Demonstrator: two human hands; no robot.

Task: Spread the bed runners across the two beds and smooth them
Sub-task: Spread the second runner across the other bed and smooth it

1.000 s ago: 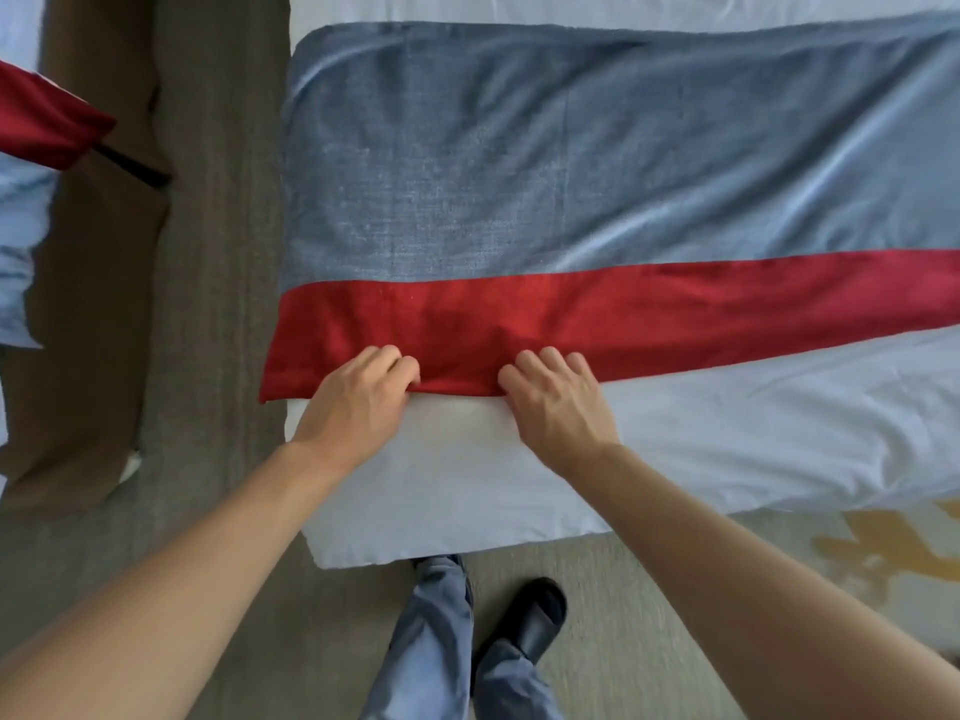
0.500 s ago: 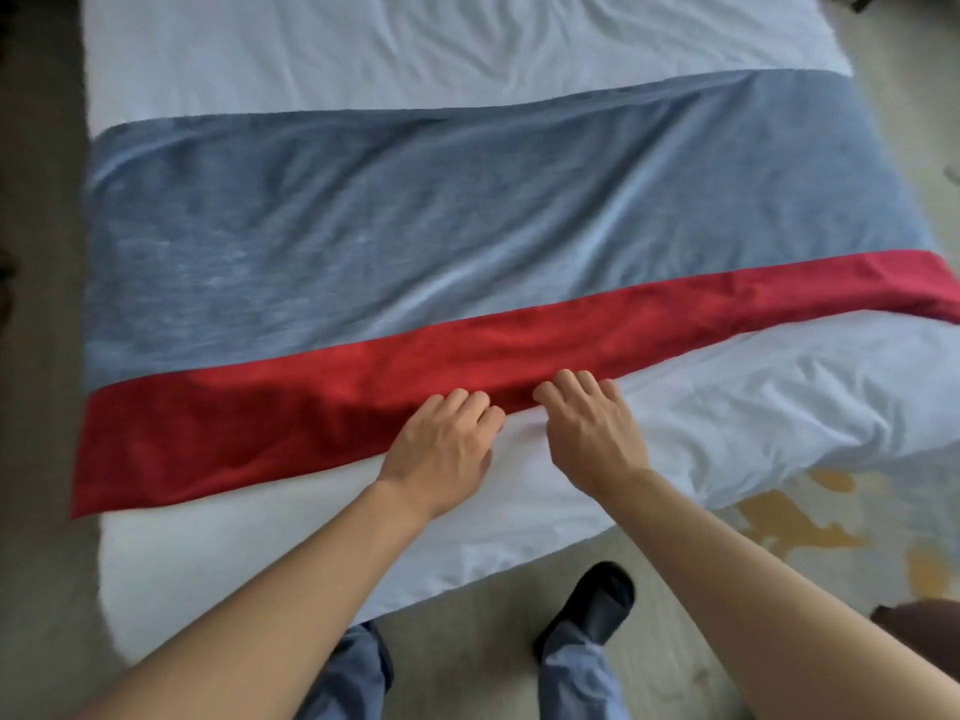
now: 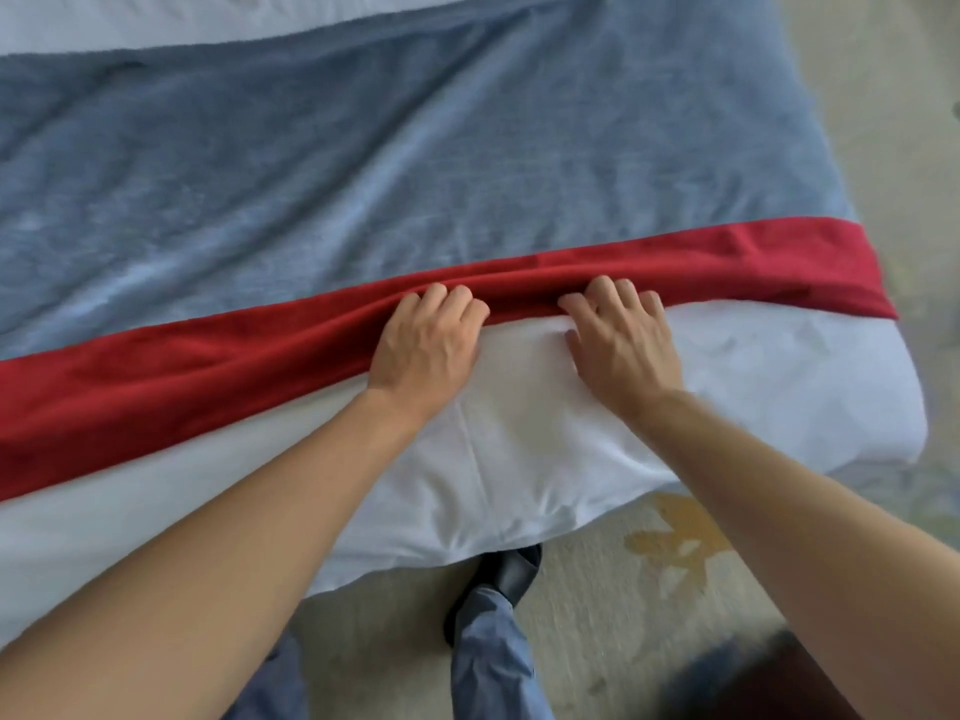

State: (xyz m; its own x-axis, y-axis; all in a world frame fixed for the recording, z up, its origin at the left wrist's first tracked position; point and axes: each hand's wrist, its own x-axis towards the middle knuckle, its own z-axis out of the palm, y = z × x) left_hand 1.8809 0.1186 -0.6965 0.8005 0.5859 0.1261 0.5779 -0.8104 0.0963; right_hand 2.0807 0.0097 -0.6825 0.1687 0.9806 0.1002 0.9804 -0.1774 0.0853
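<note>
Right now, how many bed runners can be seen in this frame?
1. The bed runner, grey-blue with a red border, lies across the bed; both hands grip its near red edge. Any second runner is out of view.

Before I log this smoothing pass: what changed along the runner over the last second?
Both hands, left hand and right hand, slid rightward along the near edge of the bed runner, from near its left end towards its right end. The red band now bunches into a ridge in front of their fingers. Both hands stayed fingers-curled at that edge, and the runner stayed across the white sheet.
</note>
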